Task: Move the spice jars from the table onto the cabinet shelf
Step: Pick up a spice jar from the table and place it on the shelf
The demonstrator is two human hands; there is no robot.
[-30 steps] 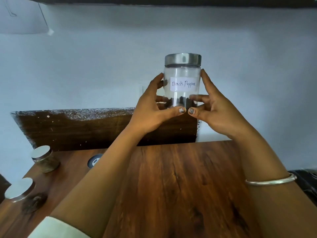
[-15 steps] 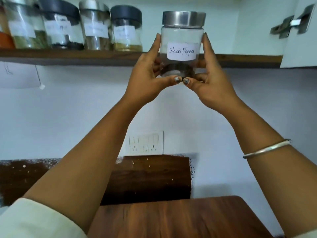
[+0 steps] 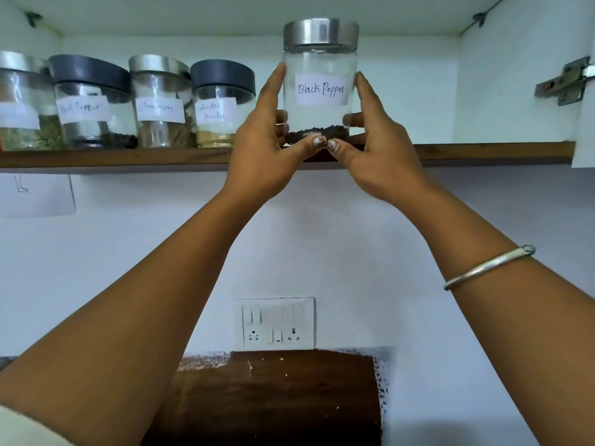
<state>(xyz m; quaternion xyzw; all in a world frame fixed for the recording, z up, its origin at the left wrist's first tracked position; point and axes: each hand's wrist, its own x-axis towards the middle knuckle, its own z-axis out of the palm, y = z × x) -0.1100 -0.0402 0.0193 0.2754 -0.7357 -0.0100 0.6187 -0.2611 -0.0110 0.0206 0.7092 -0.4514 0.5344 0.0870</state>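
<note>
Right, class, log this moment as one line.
step: placing | item: Black Pepper jar, upright, at shelf front | left hand: holds jar | right hand: holds jar | left of it: labelled jars

Soft, cool, even light. A dull sheen sits on the silver metal lid (image 3: pixel 321 32) of the clear glass Black Pepper jar (image 3: pixel 320 64) at twelve o'clock. Toward nine o'clock the other labelled glass jars (image 3: pixel 91 104) look stretched and slightly blurred.

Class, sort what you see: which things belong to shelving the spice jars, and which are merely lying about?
Job: Black Pepper jar, left hand, right hand, cabinet shelf, row of shelved jars.
Lying about: switch panel, bangle, door hinge, paper on wall.
</note>
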